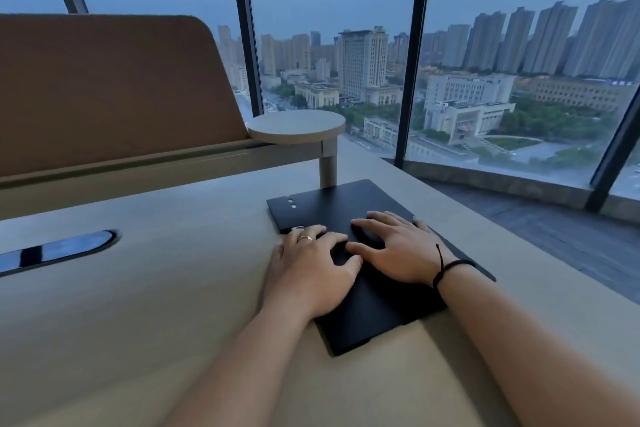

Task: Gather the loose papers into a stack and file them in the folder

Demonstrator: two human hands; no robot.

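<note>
A black folder (pixel 332 204) lies closed and flat on the beige desk (pixel 156 288), right of centre. My left hand (pixel 311 267) rests palm down on the folder's left edge, fingers spread, a ring on one finger. Beside it my right hand (pixel 398 246) lies flat on the cover with its fingers apart and a dark cord around the wrist. Neither hand grips anything. No loose papers show anywhere in view.
A brown partition panel (pixel 110 90) stands along the desk's far left. A small round shelf (pixel 298 125) sits on a post behind the folder. A dark oval cable slot (pixel 59 248) is at the left. The desk's right edge drops to the floor beside tall windows (pixel 519 80).
</note>
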